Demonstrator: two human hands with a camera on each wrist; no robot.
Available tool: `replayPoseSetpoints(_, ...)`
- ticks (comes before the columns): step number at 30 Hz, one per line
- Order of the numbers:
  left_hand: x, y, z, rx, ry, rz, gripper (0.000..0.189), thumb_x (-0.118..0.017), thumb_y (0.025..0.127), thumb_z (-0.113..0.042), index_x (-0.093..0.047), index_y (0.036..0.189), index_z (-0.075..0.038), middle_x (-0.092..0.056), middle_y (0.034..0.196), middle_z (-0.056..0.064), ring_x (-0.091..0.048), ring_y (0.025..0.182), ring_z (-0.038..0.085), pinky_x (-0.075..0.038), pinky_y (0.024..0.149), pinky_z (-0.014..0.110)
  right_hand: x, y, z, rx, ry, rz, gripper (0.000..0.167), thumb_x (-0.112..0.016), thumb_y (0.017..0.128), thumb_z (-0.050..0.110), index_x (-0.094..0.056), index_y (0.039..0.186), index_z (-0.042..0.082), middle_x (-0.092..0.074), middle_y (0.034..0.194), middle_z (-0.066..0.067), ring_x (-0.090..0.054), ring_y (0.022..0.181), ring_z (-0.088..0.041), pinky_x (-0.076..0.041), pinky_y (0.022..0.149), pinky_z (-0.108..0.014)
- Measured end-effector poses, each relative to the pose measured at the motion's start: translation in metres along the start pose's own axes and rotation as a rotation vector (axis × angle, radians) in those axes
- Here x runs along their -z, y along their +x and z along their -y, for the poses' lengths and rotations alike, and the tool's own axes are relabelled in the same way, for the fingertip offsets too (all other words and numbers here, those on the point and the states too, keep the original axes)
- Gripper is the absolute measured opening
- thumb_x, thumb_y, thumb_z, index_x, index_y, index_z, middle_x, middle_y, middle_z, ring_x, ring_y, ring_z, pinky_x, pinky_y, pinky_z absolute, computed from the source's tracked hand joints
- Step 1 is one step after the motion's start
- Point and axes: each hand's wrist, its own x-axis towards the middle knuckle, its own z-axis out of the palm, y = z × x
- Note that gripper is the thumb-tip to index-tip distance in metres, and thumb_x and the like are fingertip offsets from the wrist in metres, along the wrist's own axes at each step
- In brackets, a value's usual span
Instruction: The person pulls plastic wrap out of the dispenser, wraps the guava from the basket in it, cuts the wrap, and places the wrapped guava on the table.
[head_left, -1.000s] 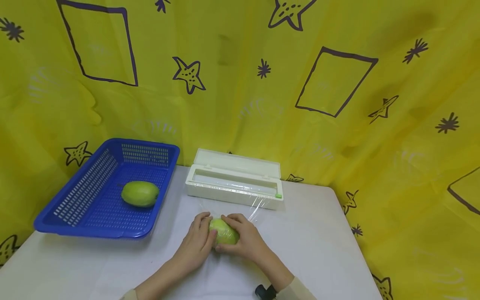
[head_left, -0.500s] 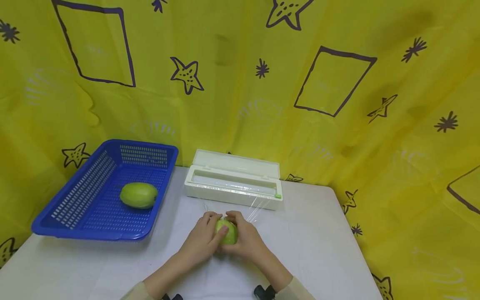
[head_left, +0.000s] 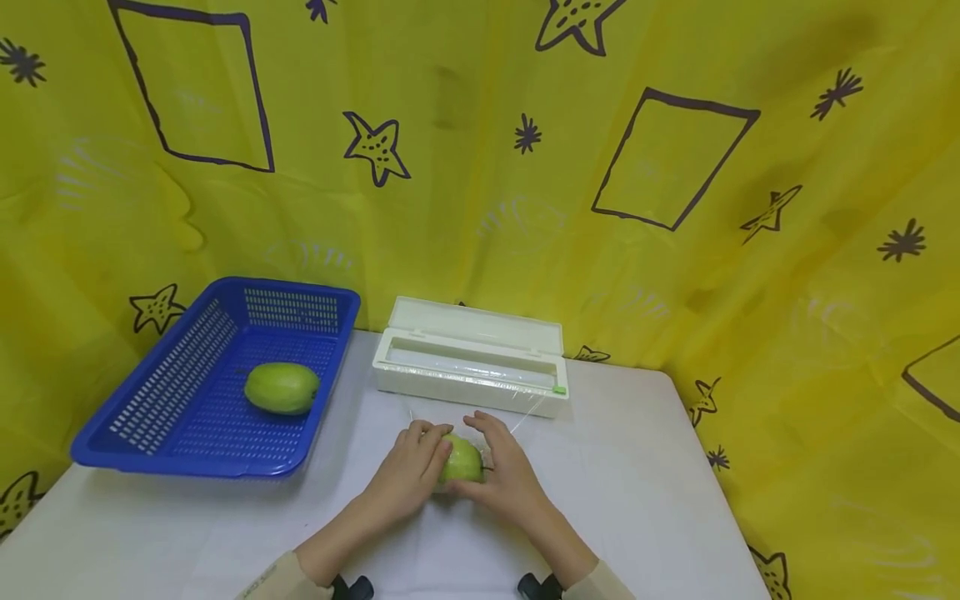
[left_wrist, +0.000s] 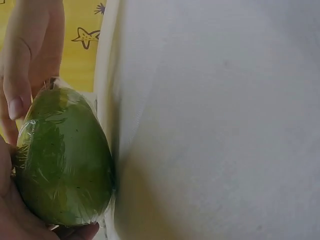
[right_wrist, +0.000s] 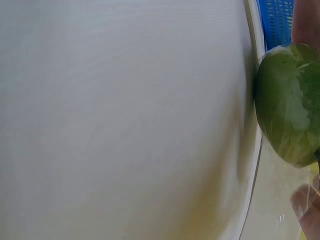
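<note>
A green pear (head_left: 461, 460) in clear cling film is held low over the white table, its thin dark stem pointing right. My left hand (head_left: 408, 471) grips its left end, thumb on the near side and fingers on the far side. In the left wrist view the film shines tight and creased over the wrapped pear (left_wrist: 70, 155). My right hand (head_left: 510, 475) is spread at the stem end, with thumb and fingers apart around it. Loose film shows by the right fingertips (right_wrist: 302, 200). Behind the hands stands a white cling film box (head_left: 468, 396), lid up, roll inside.
To the left sits a blue plastic basket (head_left: 206, 462) holding another green pear (head_left: 281, 388). A strip of film hangs from the box's front onto the white tabletop (head_left: 637, 483). A yellow patterned curtain (head_left: 465, 167) rises behind the table.
My right hand has loosened from around the pear and moved slightly right, its fingers spreading, so the stem now shows. My left hand has shifted right and keeps its grip.
</note>
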Motion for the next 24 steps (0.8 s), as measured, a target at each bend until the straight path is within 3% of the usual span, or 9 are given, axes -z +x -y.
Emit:
replayPoseSetpoints(2,0.0,0.001,0.001,0.013,0.005,0.0,0.043,-0.034,0.109,-0.035,-0.058,0.135,-0.009,-0.056,0.12,0.014,-0.056,0.106,0.03,-0.051,0.082,0.044,0.004,-0.005,-0.002,-0.03,-0.026,-0.09,0.07,-0.09,0.07,0.039,-0.061,0.13,0.016,-0.058,0.133,-0.008,-0.051,0.126,-0.025,-0.047,0.102,-0.046)
replayPoseSetpoints(5,0.0,0.002,0.001,0.024,0.0,-0.01,0.042,-0.034,0.109,-0.036,-0.059,0.131,-0.009,-0.057,0.118,0.013,-0.056,0.106,0.029,-0.051,0.082,0.044,0.011,-0.013,-0.006,-0.108,-0.025,-0.184,0.05,-0.088,0.073,0.034,-0.068,0.114,0.014,-0.062,0.101,-0.002,-0.057,0.094,-0.016,-0.051,0.08,-0.031)
replayPoseSetpoints(8,-0.001,0.003,0.002,0.028,-0.012,-0.022,0.04,-0.035,0.109,-0.035,-0.059,0.128,-0.009,-0.057,0.117,0.012,-0.055,0.105,0.029,-0.05,0.083,0.044,0.018,-0.021,-0.011,-0.22,0.071,-0.155,0.04,-0.084,0.079,0.032,-0.068,0.109,0.012,-0.058,0.08,0.002,-0.055,0.07,-0.009,-0.047,0.061,-0.022)
replayPoseSetpoints(10,0.0,0.004,0.002,0.027,-0.015,-0.035,0.038,-0.036,0.109,-0.035,-0.06,0.124,-0.009,-0.057,0.116,0.012,-0.055,0.104,0.029,-0.05,0.082,0.044,0.021,-0.024,-0.015,-0.285,0.174,-0.08,0.037,-0.08,0.084,0.032,-0.066,0.111,0.011,-0.061,0.078,0.003,-0.058,0.064,-0.008,-0.048,0.057,-0.021)
replayPoseSetpoints(14,-0.001,0.004,0.002,0.03,-0.013,-0.048,0.035,-0.037,0.109,-0.034,-0.06,0.121,-0.01,-0.058,0.115,0.011,-0.055,0.103,0.028,-0.049,0.082,0.042,0.021,-0.027,-0.022,-0.367,0.41,0.039,0.032,-0.07,0.094,0.026,-0.066,0.116,0.003,-0.07,0.093,-0.01,-0.071,0.077,-0.017,-0.059,0.067,-0.027)
replayPoseSetpoints(18,-0.001,0.004,0.001,0.016,-0.003,-0.053,0.031,-0.039,0.108,-0.03,-0.06,0.119,-0.01,-0.058,0.114,0.01,-0.055,0.101,0.028,-0.049,0.08,0.042,0.016,-0.022,-0.025,-0.394,0.545,0.02,0.027,-0.066,0.096,0.014,-0.067,0.114,-0.006,-0.071,0.103,-0.02,-0.072,0.085,-0.021,-0.061,0.072,-0.03)
replayPoseSetpoints(24,-0.001,0.005,-0.001,0.023,0.009,-0.055,0.023,-0.042,0.107,-0.025,-0.06,0.113,-0.013,-0.058,0.112,0.009,-0.054,0.096,0.025,-0.048,0.077,0.039,0.01,-0.014,-0.022,-0.427,0.596,-0.029,0.022,-0.067,0.092,0.004,-0.068,0.111,-0.008,-0.069,0.092,-0.014,-0.067,0.072,-0.012,-0.059,0.064,-0.025)
